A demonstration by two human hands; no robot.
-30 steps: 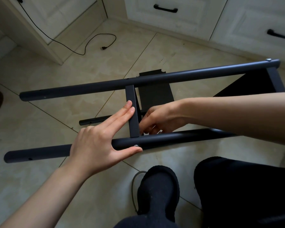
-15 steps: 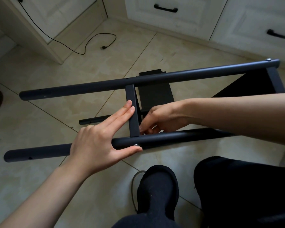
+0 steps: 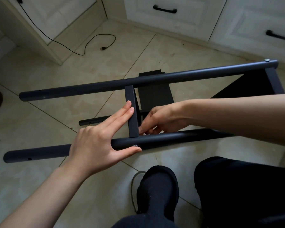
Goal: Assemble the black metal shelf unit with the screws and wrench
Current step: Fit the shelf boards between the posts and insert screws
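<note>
The black shelf frame lies on its side on the tiled floor. Its far tube (image 3: pixel 155 80) and near tube (image 3: pixel 179 137) are joined by a flat crossbar (image 3: pixel 132 116). A silver screw head (image 3: pixel 135 145) sits in the near tube below the crossbar. My left hand (image 3: pixel 95 142) straddles the near tube, with the thumb beside the screw head and the fingers stretched along the crossbar. My right hand (image 3: pixel 163 119) reaches behind the crossbar, fingertips pinched at the joint on something small and mostly hidden. Another screw (image 3: pixel 267 60) sits at the far tube's right end.
A black shelf panel (image 3: pixel 155 96) and a short black tube (image 3: pixel 92 122) lie under the frame. A black cable with a plug (image 3: pixel 104 48) trails across the floor by white cabinets (image 3: pixel 171 15). My black slipper (image 3: pixel 158 190) and dark trouser leg (image 3: pixel 245 191) are below the frame.
My right hand's fingertips have shifted slightly at the joint behind the crossbar. My left hand and the frame have not moved.
</note>
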